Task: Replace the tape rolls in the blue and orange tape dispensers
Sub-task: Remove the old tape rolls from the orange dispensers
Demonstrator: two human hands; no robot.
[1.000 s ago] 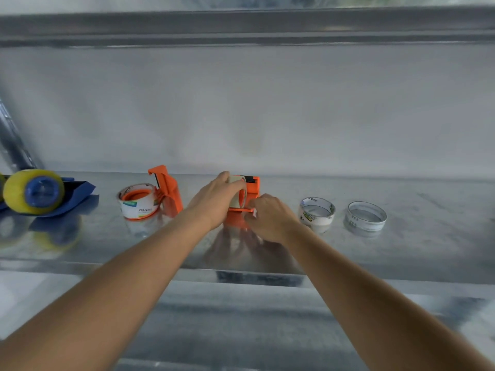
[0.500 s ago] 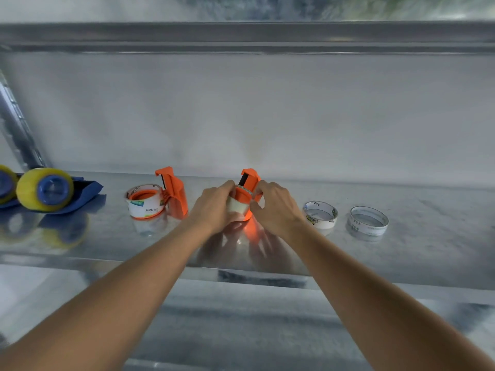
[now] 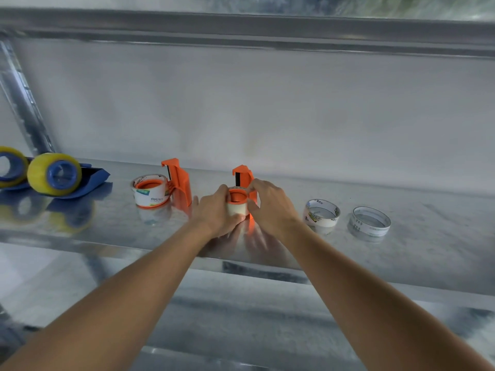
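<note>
Both hands at the middle of a shiny metal shelf [image 3: 401, 253], working on one orange dispenser [image 3: 245, 178] standing upright. Left hand [image 3: 214, 212] wrapped round the left side of the pale tape roll [image 3: 237, 208] on the dispenser's orange hub, fingers curled and thumb pressed low against the roll. Right hand [image 3: 270, 207] over the right side, index finger [image 3: 254, 184] curved across the roll's top edge by the dispenser's black blade strip, thumb pinching the roll from the front.

To the left, apart from the hands, a second orange dispenser [image 3: 179, 183] loaded with a white roll [image 3: 150, 195]; "deli" legible on its side, plus a small green label too blurred to read. Farther left, a blue dispenser [image 3: 91, 178] lying with a yellow roll [image 3: 53, 174] on it, and another yellow roll with blue hub [image 3: 10, 167] cut by the left frame edge.

To the right, two nearly spent rolls lying flat: a white ring [image 3: 321, 215] with print inside, unreadable, and a thinner clear ring [image 3: 371, 220] with faint lettering, also unreadable.

Open shelf surface right of the clear ring and in front of the hands up to the shelf's front edge [image 3: 160, 253]. Plain grey back wall [image 3: 267, 116] close behind the dispensers; metal beam [image 3: 241, 30] overhead; slanted upright [image 3: 24, 103] at far left
</note>
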